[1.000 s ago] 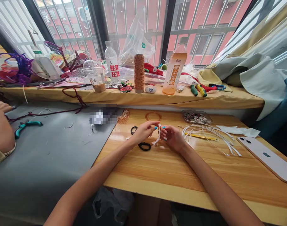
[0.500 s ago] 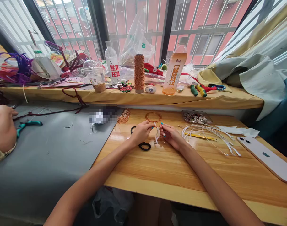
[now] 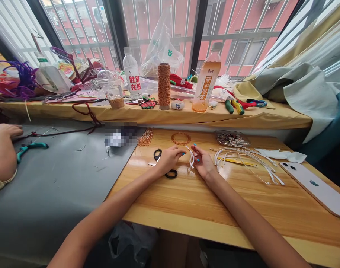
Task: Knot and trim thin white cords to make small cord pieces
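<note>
My right hand (image 3: 205,162) holds a short bundle of white cords (image 3: 191,159) between thumb and fingers, with a bit of orange at its upper end. Just left of it, my left hand (image 3: 167,160) is closed in a pinch, apart from the bundle; whether a thin thread lies in its fingers cannot be seen. Black-handled scissors (image 3: 171,174) lie partly under my left hand. A coil of orange cord (image 3: 181,138) rests on the wooden board beyond both hands.
Longer white cords (image 3: 250,156), a tray of beads (image 3: 233,138) and a phone (image 3: 312,184) lie to the right. A spool of orange cord (image 3: 164,87) and bottles stand on the sill. Another person's hand (image 3: 4,145) is at far left, near teal pliers (image 3: 32,148).
The white bundle has passed from my left hand's fingers to my right hand. My left hand has come away from it, and more of the scissors shows.
</note>
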### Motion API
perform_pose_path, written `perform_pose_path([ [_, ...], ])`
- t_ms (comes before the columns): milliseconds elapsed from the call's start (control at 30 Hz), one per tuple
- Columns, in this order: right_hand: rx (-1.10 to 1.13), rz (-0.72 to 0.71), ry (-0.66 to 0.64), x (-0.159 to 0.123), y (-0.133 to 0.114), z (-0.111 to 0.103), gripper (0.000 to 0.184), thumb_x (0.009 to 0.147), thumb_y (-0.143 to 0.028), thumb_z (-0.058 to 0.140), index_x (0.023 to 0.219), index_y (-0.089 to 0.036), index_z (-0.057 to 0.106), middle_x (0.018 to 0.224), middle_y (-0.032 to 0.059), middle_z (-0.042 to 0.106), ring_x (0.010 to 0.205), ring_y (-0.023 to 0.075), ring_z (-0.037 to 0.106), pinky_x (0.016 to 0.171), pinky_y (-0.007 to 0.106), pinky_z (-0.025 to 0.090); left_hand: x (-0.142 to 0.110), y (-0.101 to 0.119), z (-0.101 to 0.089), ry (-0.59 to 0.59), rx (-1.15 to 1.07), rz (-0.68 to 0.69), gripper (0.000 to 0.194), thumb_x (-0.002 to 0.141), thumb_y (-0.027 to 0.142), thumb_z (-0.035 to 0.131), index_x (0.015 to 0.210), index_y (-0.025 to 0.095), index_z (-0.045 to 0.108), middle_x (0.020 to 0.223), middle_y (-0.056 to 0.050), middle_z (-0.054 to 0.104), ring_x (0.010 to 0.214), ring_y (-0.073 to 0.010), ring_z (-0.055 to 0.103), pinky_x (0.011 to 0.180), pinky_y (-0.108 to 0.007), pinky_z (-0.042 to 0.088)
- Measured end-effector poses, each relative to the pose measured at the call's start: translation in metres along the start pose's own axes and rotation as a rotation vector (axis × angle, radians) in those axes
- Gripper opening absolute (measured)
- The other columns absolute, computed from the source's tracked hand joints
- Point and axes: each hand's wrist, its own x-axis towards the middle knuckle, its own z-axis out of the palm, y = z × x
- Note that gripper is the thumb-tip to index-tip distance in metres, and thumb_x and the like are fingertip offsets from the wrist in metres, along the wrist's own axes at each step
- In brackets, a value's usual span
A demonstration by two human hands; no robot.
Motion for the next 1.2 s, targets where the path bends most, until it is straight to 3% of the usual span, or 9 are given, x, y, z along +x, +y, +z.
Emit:
perform_pose_path([
  [167,0.039,0.031,-0.039,0.001,-0.004,-0.002,0.006,0.057,-0.013,0.063,0.057,-0.016,0.058,0.063,-0.0013,0.058,0.04,0.0022,0.036,0.031,0.014,0.028,0.005,0.005,-0.007,-0.018,-0.326,-0.243,0.015,0.075,0.026,0.048,0.076,0.015,0.06,0.053,0.002,0.049,0.049,-0.0082,0.045,0.048,-0.019,0.035],
  [267,0.043,0.049,-0.074,0.001,-0.004,-0.002,0.004,0.06,-0.012,0.06,0.06,-0.016,0.058,0.068,-0.0005,0.06,0.038,0.0017,0.035,0.03,0.014,0.029,0.006,0.008,-0.01,-0.049,-0.601,-0.347,0.017,0.071,0.029,0.052,0.076,0.014,0.057,0.05,0.004,0.044,0.044,-0.0067,0.042,0.043,-0.018,0.033],
  [500,0.047,0.156,-0.09,-0.001,-0.001,0.003,0.007,0.061,-0.007,0.054,0.061,-0.013,0.058,0.062,-0.0017,0.057,0.036,-0.001,0.033,0.029,0.011,0.028,0.006,0.013,-0.01,0.1,-1.065,-0.392,0.011,0.062,0.022,0.057,0.064,0.012,0.056,0.077,0.0,0.051,0.04,0.0002,0.034,0.038,-0.017,0.027],
  [667,0.043,0.071,-0.142,-0.005,0.0,0.01,0.007,0.059,-0.007,0.053,0.059,-0.014,0.055,0.06,-0.0031,0.054,0.035,-0.0015,0.029,0.029,0.011,0.025,0.006,0.02,-0.013,0.085,-1.312,-0.459,0.009,0.063,0.017,0.054,0.068,0.011,0.057,0.053,0.004,0.043,0.037,-0.0002,0.024,0.036,-0.017,0.017],
  [767,0.055,-0.003,-0.133,-0.009,0.0,0.016,0.007,0.059,-0.008,0.052,0.058,-0.014,0.054,0.064,-0.0029,0.055,0.036,-0.0014,0.031,0.031,0.011,0.029,0.005,0.029,-0.016,0.12,-1.447,-0.501,0.004,0.063,0.015,0.052,0.064,0.012,0.054,0.06,0.003,0.048,0.038,-0.0002,0.023,0.036,-0.017,0.017],
  [900,0.097,-0.03,-0.122,-0.015,-0.002,0.022,0.007,0.06,-0.008,0.051,0.057,-0.015,0.053,0.062,-0.0034,0.052,0.036,-0.0014,0.029,0.031,0.01,0.029,0.005,0.041,-0.022,0.152,-1.532,-0.531,0.006,0.067,0.015,0.048,0.063,0.012,0.052,0.074,0.001,0.054,0.038,0.0001,0.022,0.035,-0.017,0.017],
  [1067,0.11,-0.034,-0.256,-0.022,-0.008,0.024,0.007,0.065,-0.01,0.049,0.063,-0.016,0.053,0.06,-0.0038,0.049,0.038,0.0005,0.03,0.031,0.01,0.029,0.007,0.042,-0.027,0.143,-1.432,-0.572,0.012,0.073,0.019,0.045,0.069,0.012,0.055,0.063,0.002,0.052,0.035,-0.0005,0.02,0.035,-0.018,0.02],
  [1200,0.115,0.006,-0.317,-0.026,-0.012,0.025,0.009,0.068,-0.01,0.048,0.064,-0.017,0.053,0.066,-0.002,0.052,0.044,0.002,0.037,0.036,0.011,0.034,0.008,0.038,-0.031,0.11,-1.443,-0.599,0.009,0.07,0.017,0.048,0.07,0.012,0.056,0.064,0.002,0.054,0.035,-0.0004,0.021,0.034,-0.019,0.016],
])
